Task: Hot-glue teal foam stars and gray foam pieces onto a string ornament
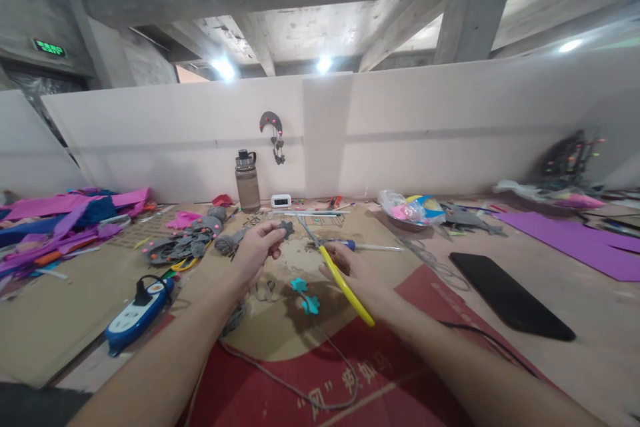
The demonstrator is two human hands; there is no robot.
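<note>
My left hand (263, 248) pinches a small grey flower-like cutout (286, 229) between thumb and fingers, over the cardboard. In my right hand (347, 268) is a pair of scissors with yellow handles (350, 293); the blades point up and left, near the grey cutout. Below and between the hands, a teal flower cutout (299, 285) and a second teal cutout (311, 305) lie on or just above the cardboard. Grey yarn (280, 373) runs in a loop across the red printed part. Behind my right hand lies a blue-handled tool (345, 244).
A power strip (137, 313) and a heap of coloured felt (70, 220) are at left. A bottle (247, 183) and a small clock (281, 201) stand by the wall. A black phone (510, 293), a filled bowl (413, 211) and a purple sheet (575, 240) lie at right.
</note>
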